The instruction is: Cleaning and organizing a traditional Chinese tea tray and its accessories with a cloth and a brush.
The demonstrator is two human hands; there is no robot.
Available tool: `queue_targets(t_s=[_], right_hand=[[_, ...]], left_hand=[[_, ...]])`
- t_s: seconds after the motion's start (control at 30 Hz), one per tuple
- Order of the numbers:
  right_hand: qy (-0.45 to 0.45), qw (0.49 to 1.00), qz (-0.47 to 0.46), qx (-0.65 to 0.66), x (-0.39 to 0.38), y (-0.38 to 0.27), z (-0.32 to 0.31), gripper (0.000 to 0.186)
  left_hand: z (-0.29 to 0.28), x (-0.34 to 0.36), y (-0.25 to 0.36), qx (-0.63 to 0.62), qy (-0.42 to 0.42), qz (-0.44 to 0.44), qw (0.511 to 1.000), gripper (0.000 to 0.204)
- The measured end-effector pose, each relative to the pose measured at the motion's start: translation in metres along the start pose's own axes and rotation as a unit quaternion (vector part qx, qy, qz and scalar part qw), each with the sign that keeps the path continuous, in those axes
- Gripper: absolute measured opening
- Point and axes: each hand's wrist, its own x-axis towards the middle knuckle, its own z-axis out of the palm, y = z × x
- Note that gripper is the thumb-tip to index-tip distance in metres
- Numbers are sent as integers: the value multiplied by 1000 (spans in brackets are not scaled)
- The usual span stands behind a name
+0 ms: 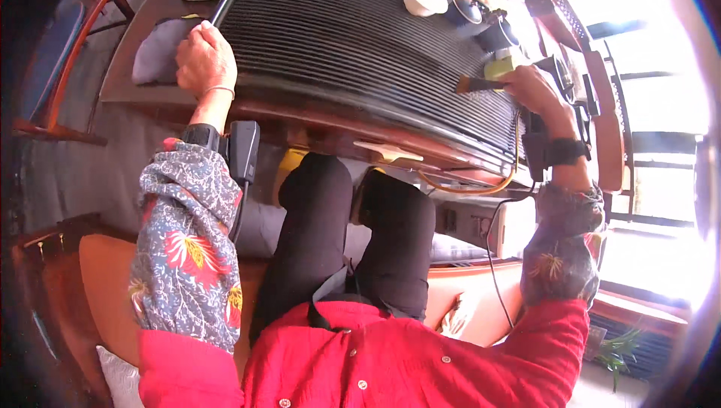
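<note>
Head view, clock read from picture centre. Right hand (537,92) at 2 o'clock: I see it grasping a brush (479,85), free end pointing to 9, over the ribbed black tray (338,55). I judge the brush light, stiff in the handle, softer at the tip; best held by the handle. Left hand (206,62) at 10, fingers curled, beside a grey cloth (155,55); can't tell whether it grips any. Cloth probably limp; I'd pinch a fold.

Brush (481,84) partly hidden by right hand (536,91)
</note>
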Motion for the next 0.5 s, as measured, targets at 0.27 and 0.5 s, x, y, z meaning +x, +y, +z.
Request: queue_targets(t_s=[0.27, 0.5], right_hand=[[87, 992, -89, 23, 106, -136, -21, 11], [171, 965, -185, 73, 214, -243, -49, 20]], left_hand=[[-9, -17, -15, -28, 28, 20, 999, 35], [-9, -16, -24, -8, 26, 32, 999, 33]])
